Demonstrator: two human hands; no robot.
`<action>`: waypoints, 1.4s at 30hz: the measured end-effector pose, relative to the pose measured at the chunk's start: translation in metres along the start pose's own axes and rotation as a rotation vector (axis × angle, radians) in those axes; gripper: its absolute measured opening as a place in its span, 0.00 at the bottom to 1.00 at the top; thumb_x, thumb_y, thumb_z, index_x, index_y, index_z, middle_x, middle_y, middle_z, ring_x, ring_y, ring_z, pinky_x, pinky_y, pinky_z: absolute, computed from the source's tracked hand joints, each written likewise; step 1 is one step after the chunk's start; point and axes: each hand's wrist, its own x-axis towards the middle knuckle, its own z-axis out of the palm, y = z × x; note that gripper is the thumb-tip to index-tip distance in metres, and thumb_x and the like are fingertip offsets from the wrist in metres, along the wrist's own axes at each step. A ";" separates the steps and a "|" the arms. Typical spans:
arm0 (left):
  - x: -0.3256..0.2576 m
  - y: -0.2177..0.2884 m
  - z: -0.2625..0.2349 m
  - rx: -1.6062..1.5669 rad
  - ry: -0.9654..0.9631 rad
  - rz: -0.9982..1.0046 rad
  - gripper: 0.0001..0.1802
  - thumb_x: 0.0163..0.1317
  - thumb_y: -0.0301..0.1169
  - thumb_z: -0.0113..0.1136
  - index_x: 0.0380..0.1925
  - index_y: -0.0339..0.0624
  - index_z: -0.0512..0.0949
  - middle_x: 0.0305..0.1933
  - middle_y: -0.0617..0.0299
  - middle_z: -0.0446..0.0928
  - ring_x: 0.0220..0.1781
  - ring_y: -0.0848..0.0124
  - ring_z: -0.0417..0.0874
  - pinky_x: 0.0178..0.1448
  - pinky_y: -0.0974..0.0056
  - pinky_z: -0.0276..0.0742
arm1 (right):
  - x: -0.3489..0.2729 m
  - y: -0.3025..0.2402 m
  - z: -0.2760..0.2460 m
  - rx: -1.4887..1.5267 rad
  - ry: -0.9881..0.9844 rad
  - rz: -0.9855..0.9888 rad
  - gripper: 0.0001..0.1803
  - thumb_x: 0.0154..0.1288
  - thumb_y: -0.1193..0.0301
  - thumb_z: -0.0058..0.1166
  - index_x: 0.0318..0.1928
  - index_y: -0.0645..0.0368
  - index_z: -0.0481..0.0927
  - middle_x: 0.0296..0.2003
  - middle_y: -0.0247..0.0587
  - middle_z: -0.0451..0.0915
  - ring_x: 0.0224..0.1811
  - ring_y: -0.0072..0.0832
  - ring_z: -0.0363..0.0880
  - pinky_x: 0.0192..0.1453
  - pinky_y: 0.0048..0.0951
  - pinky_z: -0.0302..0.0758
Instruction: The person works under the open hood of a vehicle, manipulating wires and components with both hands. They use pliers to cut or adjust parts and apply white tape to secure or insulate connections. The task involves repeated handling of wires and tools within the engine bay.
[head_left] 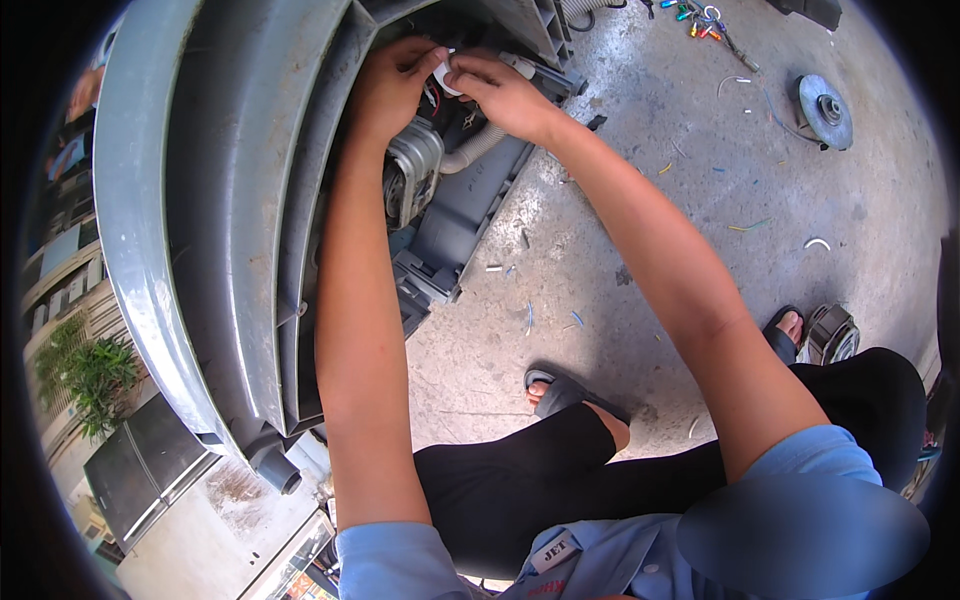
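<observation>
Both my hands are at the top, inside the open grey housing of a machine. My left hand (390,92) pinches a small white piece (446,78) between thumb and fingers. From the other side, my right hand (503,98) closes its thumb and fingers on the same piece. Its exact kind is hard to make out, as the fingers partly cover it. Thin red wires (433,98) run just beneath it. Below my hands are a metal motor-like part (414,172) and a grey corrugated hose (476,148). Curved grey panels (262,200) rise beside my left forearm.
On the concrete floor lie a round disc with a hub (826,112), bright coloured small pieces on a cable (703,22) and several wire scraps (750,226). A round metal part (830,335) sits by my right foot. My sandalled left foot (550,390) is near the housing.
</observation>
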 end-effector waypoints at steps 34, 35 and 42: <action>-0.010 0.024 0.002 0.212 0.164 -0.054 0.12 0.72 0.26 0.56 0.52 0.39 0.83 0.49 0.50 0.85 0.49 0.58 0.89 0.53 0.58 0.80 | -0.006 -0.006 0.028 -0.211 0.359 0.109 0.19 0.71 0.49 0.60 0.45 0.49 0.91 0.27 0.42 0.87 0.34 0.44 0.88 0.43 0.40 0.81; -0.011 0.017 0.000 0.196 0.180 -0.025 0.12 0.72 0.26 0.57 0.52 0.39 0.83 0.47 0.51 0.86 0.48 0.60 0.89 0.52 0.59 0.81 | -0.010 -0.009 0.032 -0.192 0.395 0.124 0.19 0.71 0.49 0.60 0.46 0.49 0.91 0.28 0.43 0.87 0.35 0.44 0.88 0.43 0.40 0.80; -0.008 0.004 -0.003 0.095 0.160 -0.082 0.10 0.72 0.29 0.60 0.48 0.38 0.83 0.41 0.53 0.88 0.42 0.65 0.90 0.46 0.63 0.79 | -0.004 -0.015 0.032 -0.334 0.387 0.005 0.19 0.72 0.51 0.61 0.47 0.52 0.89 0.28 0.44 0.86 0.30 0.35 0.87 0.38 0.33 0.80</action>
